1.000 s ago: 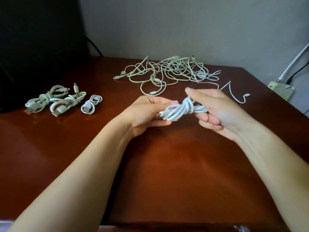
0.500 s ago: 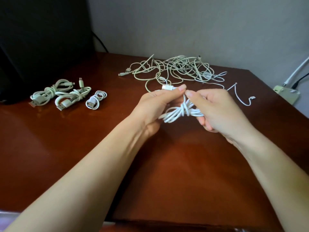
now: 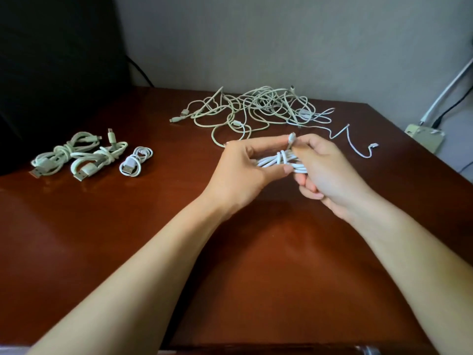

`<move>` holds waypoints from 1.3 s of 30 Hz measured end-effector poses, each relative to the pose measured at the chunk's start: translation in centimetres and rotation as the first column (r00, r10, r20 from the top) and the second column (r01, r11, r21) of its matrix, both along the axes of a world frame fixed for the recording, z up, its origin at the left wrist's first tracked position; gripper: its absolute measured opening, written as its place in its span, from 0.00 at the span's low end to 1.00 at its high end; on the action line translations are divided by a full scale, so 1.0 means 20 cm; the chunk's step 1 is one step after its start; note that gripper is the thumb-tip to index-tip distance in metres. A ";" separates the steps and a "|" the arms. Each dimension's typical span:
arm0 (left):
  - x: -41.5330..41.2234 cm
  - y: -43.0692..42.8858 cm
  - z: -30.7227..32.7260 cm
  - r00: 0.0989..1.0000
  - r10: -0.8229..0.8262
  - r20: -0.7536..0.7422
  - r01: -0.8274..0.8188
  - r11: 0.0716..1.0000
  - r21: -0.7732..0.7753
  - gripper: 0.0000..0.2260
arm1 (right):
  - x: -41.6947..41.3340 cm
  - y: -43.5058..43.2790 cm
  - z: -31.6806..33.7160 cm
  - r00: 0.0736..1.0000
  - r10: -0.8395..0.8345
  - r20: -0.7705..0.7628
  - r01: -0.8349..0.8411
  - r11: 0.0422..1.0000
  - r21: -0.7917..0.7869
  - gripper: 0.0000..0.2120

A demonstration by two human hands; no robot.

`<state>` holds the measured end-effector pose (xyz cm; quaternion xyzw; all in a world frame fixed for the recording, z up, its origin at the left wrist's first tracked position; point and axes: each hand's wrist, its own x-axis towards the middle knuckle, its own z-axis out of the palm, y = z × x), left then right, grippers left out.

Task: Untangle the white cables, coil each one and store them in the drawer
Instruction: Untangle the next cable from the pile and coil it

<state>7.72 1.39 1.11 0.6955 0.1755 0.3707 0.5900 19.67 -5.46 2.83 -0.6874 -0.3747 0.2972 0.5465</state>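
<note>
White coiled cable [image 3: 280,161], one short bundle with a turn wrapped round its middle, hangs just above the dark red-brown wooden counter [image 3: 256,265], between the two hands on my feed. The left hand [image 3: 243,172] has its grip closed on the bundle's left half, with the thumb pressed against the near side and the fingers stretched over the top. The right hand [image 3: 332,172] curls round the right half. Its grip pinches the cable's plug end [image 3: 291,138] upright above the bundle, where the left fingertips meet it.

I count three finished coils side by side on the counter at far left: a pale green-white knotted coil [image 3: 64,155], a second green-white knotted coil [image 3: 102,160] and a small white ring-shaped coil [image 3: 135,162]. Behind the hands, one loose tangle of pale cables [image 3: 256,108] spreads near the wall, and I cannot count its strands. One thin white cable [image 3: 355,147] snakes out of its right side and lies flat. One black bulky shape [image 3: 51,60] stands at far left, and one pale socket box [image 3: 425,135] sits beyond the counter's right edge.
</note>
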 end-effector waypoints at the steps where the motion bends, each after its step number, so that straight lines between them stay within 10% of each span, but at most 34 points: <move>1: 0.00 0.00 0.00 1.000 -0.001 -0.018 0.002 0.999 0.032 0.18 | 0.00 0.00 0.00 0.999 0.004 -0.035 -0.004 1.000 -0.002 0.08; 18: 0.01 0.03 0.01 0.977 0.075 0.198 -0.076 0.997 -0.003 0.16 | -0.02 0.00 0.02 0.942 0.279 -0.187 -0.225 0.938 0.264 0.13; 39: -0.03 0.06 0.02 0.973 0.193 0.125 -0.199 0.979 0.039 0.19 | -0.03 -0.01 0.03 0.958 0.282 0.046 -0.284 0.923 0.260 0.04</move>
